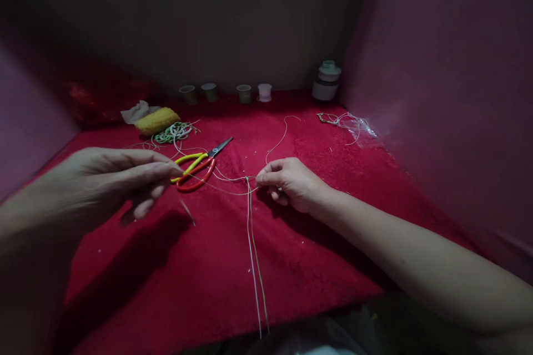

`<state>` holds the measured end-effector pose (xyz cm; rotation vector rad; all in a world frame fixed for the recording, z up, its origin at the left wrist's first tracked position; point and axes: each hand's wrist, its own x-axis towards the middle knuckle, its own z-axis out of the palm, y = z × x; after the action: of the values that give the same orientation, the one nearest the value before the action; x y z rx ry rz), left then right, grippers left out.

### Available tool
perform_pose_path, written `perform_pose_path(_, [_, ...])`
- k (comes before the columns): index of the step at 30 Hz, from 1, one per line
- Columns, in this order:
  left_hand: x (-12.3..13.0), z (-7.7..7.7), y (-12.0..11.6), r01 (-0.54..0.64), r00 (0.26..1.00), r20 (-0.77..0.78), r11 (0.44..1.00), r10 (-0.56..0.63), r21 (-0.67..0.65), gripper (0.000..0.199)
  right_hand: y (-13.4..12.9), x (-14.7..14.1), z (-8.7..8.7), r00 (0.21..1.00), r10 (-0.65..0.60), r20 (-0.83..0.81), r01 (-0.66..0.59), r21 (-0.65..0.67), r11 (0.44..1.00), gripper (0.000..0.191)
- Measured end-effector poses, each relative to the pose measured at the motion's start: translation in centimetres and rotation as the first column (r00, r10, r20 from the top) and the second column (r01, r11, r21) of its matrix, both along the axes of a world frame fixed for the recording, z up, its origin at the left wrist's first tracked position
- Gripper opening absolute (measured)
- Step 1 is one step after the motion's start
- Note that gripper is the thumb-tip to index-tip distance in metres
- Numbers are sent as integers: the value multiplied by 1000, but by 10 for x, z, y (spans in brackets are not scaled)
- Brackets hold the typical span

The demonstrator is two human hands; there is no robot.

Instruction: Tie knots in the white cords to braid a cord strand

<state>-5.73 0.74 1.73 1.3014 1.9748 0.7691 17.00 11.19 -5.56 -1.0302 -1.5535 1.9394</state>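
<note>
My left hand [137, 177] pinches the end of a thin cord [225, 191] between thumb and fingers, raised above the cloth on the left. That cord sags across to my right hand [287, 180], which is closed on cord beside a small green knot [246, 178]. From the knot, a white strand and a tan strand [259, 272] hang down toward the front edge. More white cord runs leftward from the knot, past the scissors [200, 169] with one yellow and one red handle. A loose cord end [285, 130] curves away behind my right hand.
Red cloth [187, 288] covers the table. At the back stand several thread spools [265, 92] and a white bottle [326, 82]. Green and white cords [175, 132] lie by a yellow bundle [157, 121]; a clear plastic bag [361, 127] with cords lies right. Pink walls flank both sides.
</note>
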Motion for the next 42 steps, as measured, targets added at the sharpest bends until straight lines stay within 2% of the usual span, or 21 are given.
perform_pose_path(3, [14,-13,11,136,990,-36,990,-135,28,24,0,-1,-2,996,-8,-86,2,-71,998,7])
perform_pose_path(7, [34,-36,19,173,985,-1,984,-173,50,24,0,-2,1,985,7,-170,-42,-206,978,9])
perform_pose_path(12, [56,-53,21,249,963,-133,961,-233,118,25,2,-4,4,986,9,-168,-63,-319,946,22])
perform_pose_path(16, [66,-55,23,272,948,-212,950,-238,150,29,3,-4,5,990,49,-133,-88,-312,946,29])
perform_pose_path(21, [69,-57,25,276,953,-163,955,-257,108,28,4,-4,6,991,73,-112,-104,-304,947,31])
perform_pose_path(29, [73,-59,28,306,939,-197,947,-282,99,26,2,-6,2,982,136,-131,-164,-238,957,19])
perform_pose_path(39, [78,-64,32,365,895,-311,925,-319,103,29,-4,-13,-4,992,111,-58,-117,-92,989,16])
perform_pose_path(42, [74,-59,29,330,892,-367,935,-265,129,25,-4,-13,-5,994,104,-37,-107,-82,991,16])
